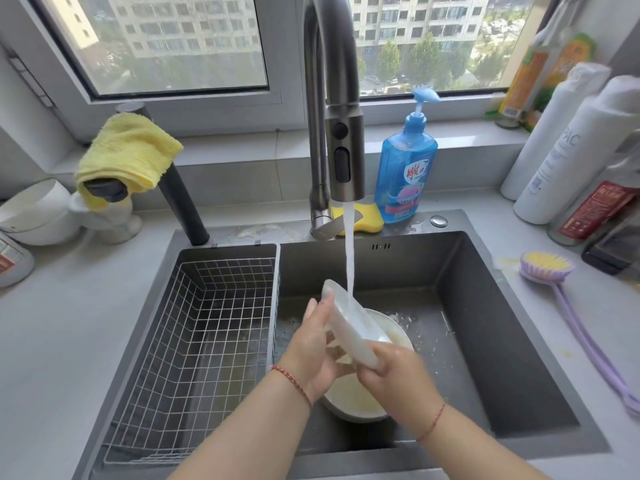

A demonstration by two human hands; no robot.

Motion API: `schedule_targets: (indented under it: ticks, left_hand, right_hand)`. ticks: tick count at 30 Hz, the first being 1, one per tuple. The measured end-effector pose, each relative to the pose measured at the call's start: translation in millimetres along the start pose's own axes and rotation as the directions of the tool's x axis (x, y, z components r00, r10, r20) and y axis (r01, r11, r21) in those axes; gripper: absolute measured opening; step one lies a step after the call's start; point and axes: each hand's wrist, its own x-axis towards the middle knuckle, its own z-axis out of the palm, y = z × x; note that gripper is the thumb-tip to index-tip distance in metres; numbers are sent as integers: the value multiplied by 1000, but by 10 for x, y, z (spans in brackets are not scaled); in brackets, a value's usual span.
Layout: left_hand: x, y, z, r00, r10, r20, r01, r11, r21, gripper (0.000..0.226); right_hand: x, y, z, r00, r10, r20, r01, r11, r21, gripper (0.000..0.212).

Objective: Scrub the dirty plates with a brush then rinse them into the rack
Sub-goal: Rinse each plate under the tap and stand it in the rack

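A white plate (pixel 349 323) stands tilted on edge under the running water (pixel 349 258) from the tap (pixel 341 133). My left hand (pixel 313 344) holds the plate's left side, fingers up along its back. My right hand (pixel 391 370) grips its lower right rim. Below them a second, dirty white plate (pixel 349 400) lies on the sink (pixel 467 306) floor, partly hidden by my hands. The wire rack (pixel 194 327) fills the sink's left compartment and holds nothing. The purple brush (pixel 568 299) with yellow bristles lies on the counter at the right.
A blue dish soap bottle (pixel 403 168) and a yellow sponge (pixel 369 220) stand behind the sink. A yellow cloth (pixel 126 154) hangs on a dark spout at the left, near white bowls (pixel 38 213). Several bottles (pixel 568 143) crowd the right counter. Food bits lie on the sink floor.
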Motion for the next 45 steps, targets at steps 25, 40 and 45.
schedule_targets:
  ticks: [25, 40, 45]
  left_hand:
    - [-240, 32, -167, 982, 186, 18, -165, 909, -382, 41]
    - [-145, -35, -30, 996, 89, 6, -80, 921, -381, 50]
    - [-180, -10, -65, 994, 97, 42, -77, 935, -347, 52]
  right_hand:
    - [545, 203, -15, 865, 216, 452, 131, 774, -619, 72]
    - [437, -300, 240, 892, -74, 447, 96, 995, -28, 58]
    - [648, 154, 101, 874, 194, 446, -51, 948, -313, 65]
